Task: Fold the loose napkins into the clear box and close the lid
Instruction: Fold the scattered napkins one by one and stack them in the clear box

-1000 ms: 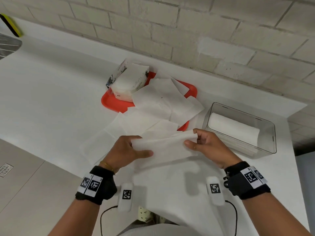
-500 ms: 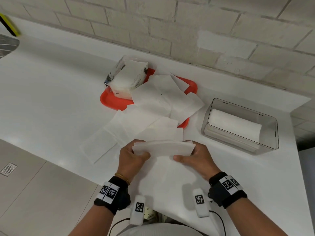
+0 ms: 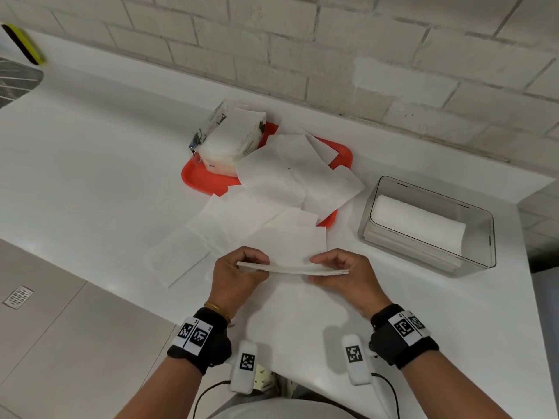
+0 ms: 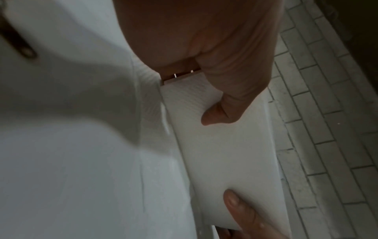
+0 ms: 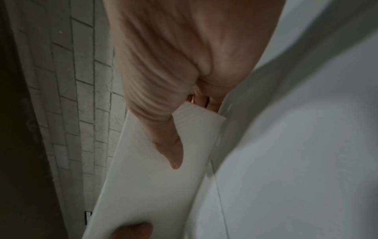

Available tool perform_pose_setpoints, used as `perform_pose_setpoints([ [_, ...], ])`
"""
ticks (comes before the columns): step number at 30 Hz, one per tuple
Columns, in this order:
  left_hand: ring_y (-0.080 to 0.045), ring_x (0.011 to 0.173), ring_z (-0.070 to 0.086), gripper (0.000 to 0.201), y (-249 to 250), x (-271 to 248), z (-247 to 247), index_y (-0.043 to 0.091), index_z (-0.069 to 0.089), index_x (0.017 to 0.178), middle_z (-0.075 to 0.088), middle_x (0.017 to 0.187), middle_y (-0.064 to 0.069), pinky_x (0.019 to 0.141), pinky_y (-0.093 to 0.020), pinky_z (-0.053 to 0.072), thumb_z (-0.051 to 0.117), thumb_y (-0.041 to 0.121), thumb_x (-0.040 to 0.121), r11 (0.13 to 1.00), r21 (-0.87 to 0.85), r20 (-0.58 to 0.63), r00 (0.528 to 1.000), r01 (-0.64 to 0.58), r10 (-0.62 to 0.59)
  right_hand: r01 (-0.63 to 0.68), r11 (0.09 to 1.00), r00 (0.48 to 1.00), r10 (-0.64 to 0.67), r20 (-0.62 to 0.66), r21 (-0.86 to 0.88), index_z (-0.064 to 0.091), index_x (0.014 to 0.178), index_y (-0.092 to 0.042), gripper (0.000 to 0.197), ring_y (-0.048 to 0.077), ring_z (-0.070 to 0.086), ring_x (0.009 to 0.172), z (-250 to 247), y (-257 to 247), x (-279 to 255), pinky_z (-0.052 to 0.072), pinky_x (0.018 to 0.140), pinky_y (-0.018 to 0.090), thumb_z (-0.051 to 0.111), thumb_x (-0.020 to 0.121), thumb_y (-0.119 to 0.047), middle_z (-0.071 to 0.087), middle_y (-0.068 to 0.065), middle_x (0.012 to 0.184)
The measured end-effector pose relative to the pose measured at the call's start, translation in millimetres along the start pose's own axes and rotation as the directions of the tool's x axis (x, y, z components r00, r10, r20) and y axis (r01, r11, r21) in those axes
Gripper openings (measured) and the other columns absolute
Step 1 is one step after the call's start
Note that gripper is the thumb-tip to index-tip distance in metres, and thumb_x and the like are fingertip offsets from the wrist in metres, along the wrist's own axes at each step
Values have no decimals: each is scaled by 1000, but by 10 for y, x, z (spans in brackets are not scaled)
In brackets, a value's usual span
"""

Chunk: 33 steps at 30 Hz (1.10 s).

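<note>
a white counter (image 3: pixel 90 152) is seen, with loose napkins (image 3: pixel 272 192) spread over most of an orange tray (image 3: pixel 199 179). to the right a clear box (image 3: pixel 481 237) is stood open; its lid cannot be made out. a folded napkin (image 3: pixel 290 269) is pinched at its ends near the front edge by the left hand (image 3: pixel 236 276) and right hand (image 3: pixel 344 276), whose fingertips are hidden under it.

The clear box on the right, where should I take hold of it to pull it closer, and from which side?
Grip the clear box by its two short end walls, coming from above. It lies lengthwise with an open top; folded napkins fill the middle.
</note>
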State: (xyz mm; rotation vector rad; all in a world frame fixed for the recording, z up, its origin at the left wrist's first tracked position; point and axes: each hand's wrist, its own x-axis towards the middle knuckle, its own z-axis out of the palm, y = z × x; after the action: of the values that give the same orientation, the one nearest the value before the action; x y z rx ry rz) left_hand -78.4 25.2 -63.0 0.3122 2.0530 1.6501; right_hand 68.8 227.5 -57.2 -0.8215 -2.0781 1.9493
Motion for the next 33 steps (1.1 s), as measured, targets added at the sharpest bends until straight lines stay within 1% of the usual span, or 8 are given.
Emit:
perform_pose_setpoints([
  [5,-30,82,71,25,111,17,-17,16,79,77,79,88,-7,77,-39,57,78,-9,72,997,-78,16,1000,-15,16,51,997,998,-50,-26,51,81,86,-13,19,11,75,94,-49,-121,-5,55,84,22,93,72,-9,81,-2,98],
  [10,-15,78,71,33,42,61,-11,22,79,83,79,89,-1,74,-34,59,85,-9,71,997,-56,68,997,50,-46,-40,999,999,41,25,-26,81,101,-17,25,25,77,97,-83,-48,31,60,86,32,91,78,-17,81,2,100],
  [12,-13,74,70,33,24,79,19,24,79,80,78,84,3,71,-29,57,85,-8,71,996,-44,58,995,79,-77,-34,997,999,36,31,-62,82,101,-18,24,21,77,96,-70,-33,57,59,85,29,90,79,-20,81,0,99],
  [17,-14,81,71,21,94,102,18,13,81,81,79,89,-5,76,-26,56,83,-7,75,999,-45,74,997,23,-20,-9,997,1000,10,18,-81,83,100,-20,21,11,74,101,-93,-108,58,55,96,25,89,80,-22,81,-6,102],
  [21,-26,69,56,22,1,168,-42,23,82,85,75,84,-13,69,-32,48,89,4,75,998,24,119,991,57,-59,-29,986,1000,29,-2,-163,82,100,-22,16,13,76,98,-166,-140,41,58,97,36,86,84,-26,81,-6,100],
  [24,-22,67,62,24,47,220,-65,20,82,87,73,77,-13,71,-32,54,85,-2,77,997,-4,110,991,71,-70,-50,989,997,41,-70,-137,81,101,-19,15,17,78,94,-337,-275,11,62,88,38,83,87,-24,82,-4,97],
  [27,-25,79,73,23,147,275,-96,10,79,93,80,87,-12,75,-36,58,78,-9,81,998,-25,125,990,60,-57,-17,997,983,4,-181,-72,81,104,-13,20,19,78,95,-680,-482,-43,62,87,39,83,85,-21,82,0,98],
  [33,-35,81,72,22,91,457,-182,22,82,89,80,84,-4,79,-42,60,82,2,82,991,133,74,996,32,-43,-40,999,873,47,-486,27,77,100,-16,14,5,77,86,-1693,-733,-98,59,82,27,81,87,-19,81,-3,98],
])
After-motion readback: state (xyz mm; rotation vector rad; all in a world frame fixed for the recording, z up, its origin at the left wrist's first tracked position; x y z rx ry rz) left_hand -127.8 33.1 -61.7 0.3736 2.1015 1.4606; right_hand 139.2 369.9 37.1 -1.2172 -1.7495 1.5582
